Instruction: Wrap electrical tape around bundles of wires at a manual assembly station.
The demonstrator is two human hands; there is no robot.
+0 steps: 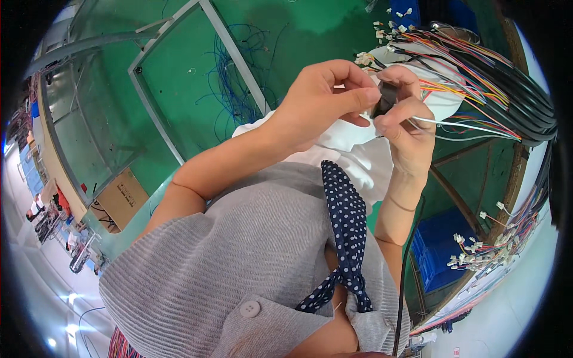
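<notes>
My two hands meet above a white cloth (pixel 352 142) on my lap. My right hand (pixel 412 128) is closed, its thumb and fingers gripping a small dark flat piece (pixel 387 98) whose kind I cannot make out. White wires (pixel 462 125) run from beside those fingers to the cable bundle on the right. My left hand (pixel 331 95) is closed in a pinch, thumb and forefinger against the near edge of the dark piece. What lies between these fingertips is hidden. Just beyond the hands are coloured wires with white connectors (pixel 365 58).
A thick bundle of black-sheathed cables (pixel 513 98) hangs along the right. More connector-ended wires (pixel 477 253) lie lower right, over a blue crate (pixel 439 244). A metal frame (pixel 230 53) and tangled blue wire (pixel 236 89) are on the green floor, with a cardboard box (pixel 122 200) at left.
</notes>
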